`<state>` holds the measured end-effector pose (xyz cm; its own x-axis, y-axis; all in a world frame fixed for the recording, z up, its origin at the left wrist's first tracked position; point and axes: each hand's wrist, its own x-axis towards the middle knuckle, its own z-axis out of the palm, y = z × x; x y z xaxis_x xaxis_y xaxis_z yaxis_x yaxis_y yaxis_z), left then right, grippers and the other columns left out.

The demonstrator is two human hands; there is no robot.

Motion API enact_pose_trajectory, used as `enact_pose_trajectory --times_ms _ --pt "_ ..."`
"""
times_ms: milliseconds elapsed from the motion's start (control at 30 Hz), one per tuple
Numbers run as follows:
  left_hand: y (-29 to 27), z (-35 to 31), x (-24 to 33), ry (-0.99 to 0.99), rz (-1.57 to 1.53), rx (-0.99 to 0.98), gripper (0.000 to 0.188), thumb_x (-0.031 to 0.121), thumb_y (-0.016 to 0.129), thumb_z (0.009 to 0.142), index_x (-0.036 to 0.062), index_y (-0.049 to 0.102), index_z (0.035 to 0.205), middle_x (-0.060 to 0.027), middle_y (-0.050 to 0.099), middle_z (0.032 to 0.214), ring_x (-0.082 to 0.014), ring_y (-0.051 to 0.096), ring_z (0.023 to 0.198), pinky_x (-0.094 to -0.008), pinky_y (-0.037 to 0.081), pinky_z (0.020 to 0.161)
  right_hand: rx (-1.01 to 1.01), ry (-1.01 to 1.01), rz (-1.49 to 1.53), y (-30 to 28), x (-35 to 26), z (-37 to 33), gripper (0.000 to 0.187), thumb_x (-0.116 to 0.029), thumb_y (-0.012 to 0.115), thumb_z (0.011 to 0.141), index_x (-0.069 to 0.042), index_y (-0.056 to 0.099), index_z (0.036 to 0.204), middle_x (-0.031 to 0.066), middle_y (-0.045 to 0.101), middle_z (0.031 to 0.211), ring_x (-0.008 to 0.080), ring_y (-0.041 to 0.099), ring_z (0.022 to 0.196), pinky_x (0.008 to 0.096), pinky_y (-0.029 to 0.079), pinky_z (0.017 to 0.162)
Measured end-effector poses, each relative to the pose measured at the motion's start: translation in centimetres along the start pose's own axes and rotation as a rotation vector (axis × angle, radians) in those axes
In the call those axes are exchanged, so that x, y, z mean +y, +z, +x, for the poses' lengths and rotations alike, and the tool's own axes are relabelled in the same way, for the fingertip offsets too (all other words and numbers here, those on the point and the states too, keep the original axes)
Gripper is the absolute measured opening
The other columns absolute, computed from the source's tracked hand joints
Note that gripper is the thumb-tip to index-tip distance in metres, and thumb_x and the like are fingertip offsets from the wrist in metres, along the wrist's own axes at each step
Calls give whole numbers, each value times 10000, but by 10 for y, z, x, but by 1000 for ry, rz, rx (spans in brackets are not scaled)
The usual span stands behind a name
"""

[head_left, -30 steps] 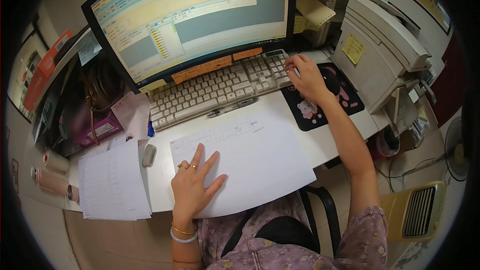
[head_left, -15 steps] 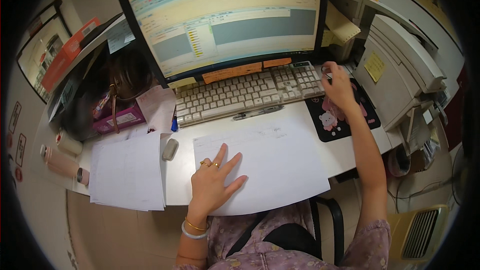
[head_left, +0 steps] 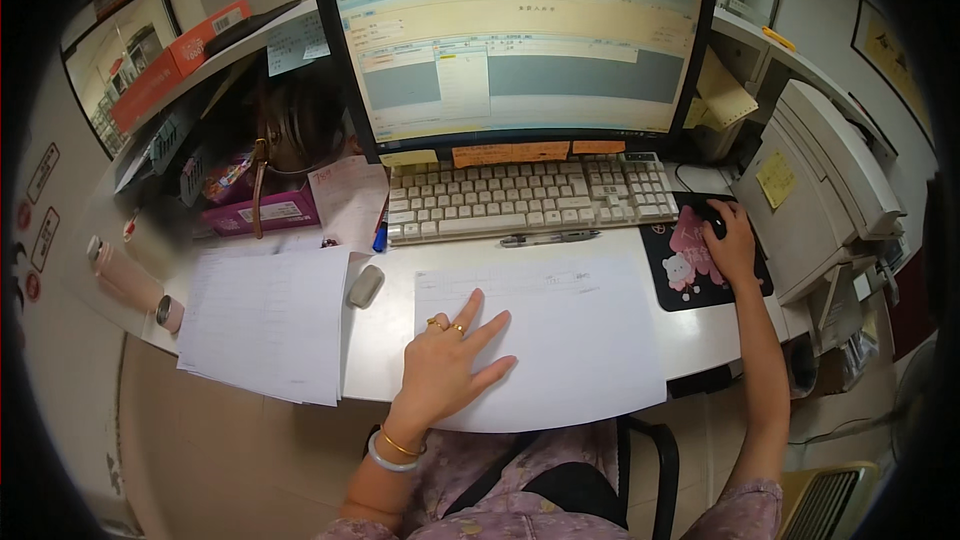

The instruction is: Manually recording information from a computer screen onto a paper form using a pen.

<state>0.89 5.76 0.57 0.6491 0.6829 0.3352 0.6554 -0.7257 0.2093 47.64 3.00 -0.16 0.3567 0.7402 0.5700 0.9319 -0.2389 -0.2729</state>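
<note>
My left hand lies on a white paper sheet, its fingers spread and nothing held. Rings show on its fingers, and two bangles circle the wrist. On the right, my right hand rests over a black computer mouse, its fingers curved round it. Under the mouse is a dark mouse pad with a pink cartoon print. Beyond the sheet stands a pale keyboard, with a pen along its near edge. The monitor shows a program window with a small drop-down list.
At left lie a stack of papers and a grey eraser-like block. Behind them are a purple box and a brown bag. A pink bottle stands at the far left. A beige printer borders the mouse pad.
My right hand has moved from the keyboard's right end down onto the mouse. On the screen, the list's several yellow marks have given way to one highlighted row. The view has shifted; my left hand stays put.
</note>
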Motion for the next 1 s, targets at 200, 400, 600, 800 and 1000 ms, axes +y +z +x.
enact_pose_trajectory --times_ms 200,400,600,800,1000 --pt "-1 -1 1 -3 0 -4 483 484 663 836 235 657 1250 -143 539 1392 -272 586 765 -332 527 694 17 -14 6 2 1 0 365 -199 653 838 -124 635 1195 176 564 1227 365 568 1118 409 467 950" --pt "0 0 1 10 6 0 485 489 660 840 234 655 1253 -151 543 1385 -272 586 754 -330 527 683 15 -14 2 2 2 -1 363 -203 655 843 -121 635 1195 183 563 1228 372 566 1122 410 467 952" --pt "-3 0 1 7 15 -14 481 492 654 845 237 655 1253 -153 544 1383 -284 605 777 -335 533 673 41 -28 9 4 3 0 351 -199 653 844 -120 636 1186 189 569 1223 378 570 1118 417 471 946" --pt "-7 3 4 -1 28 -50 481 482 652 851 239 641 1266 -158 538 1386 -305 626 830 -354 547 693 65 -7 -17 7 10 0 360 -216 658 838 -129 637 1187 192 569 1229 383 571 1114 420 474 940" --pt "-11 3 -11 12 -80 -138 423 333 653 888 201 603 1287 -183 523 1388 -363 640 948 -409 549 808 65 -18 -4 6 9 0 363 -219 661 835 -136 639 1188 198 566 1231 384 568 1115 417 470 943"
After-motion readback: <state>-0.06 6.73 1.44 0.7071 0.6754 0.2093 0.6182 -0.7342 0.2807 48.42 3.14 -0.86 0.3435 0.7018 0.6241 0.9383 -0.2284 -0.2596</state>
